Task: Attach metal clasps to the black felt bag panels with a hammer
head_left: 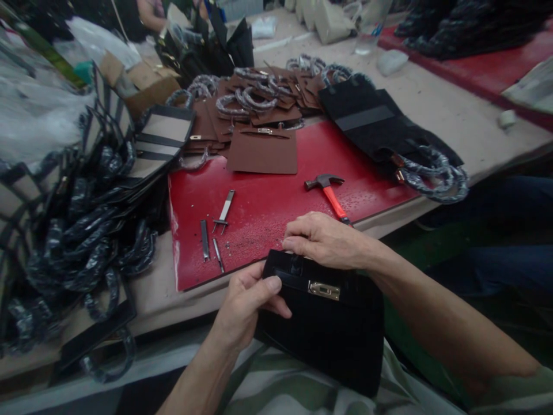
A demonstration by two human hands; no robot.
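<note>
A black handbag panel (324,340) with a gold-coloured metal clasp plate (324,290) rests across my lap, tilted against the table edge. My left hand (250,300) grips its upper left corner, thumb on the front face and fingers bent around the edge. Along the top edge, my right hand (326,239) is closed with the fingers curled over; a wrapped handle seems to be under them, mostly hidden. Just beyond my right hand lies a claw hammer (330,193) with a red handle. Several small metal punches or chisels, among them a pronged tool (224,210), lie farther left.
A red board (268,207) covers the table's near part. Brown bag panels (262,151) with plastic-wrapped handles are heaped behind it. Black bag pieces (99,219) crowd the left side, and another black bag (380,121) lies at right. A co-worker's arm (149,16) shows at the back.
</note>
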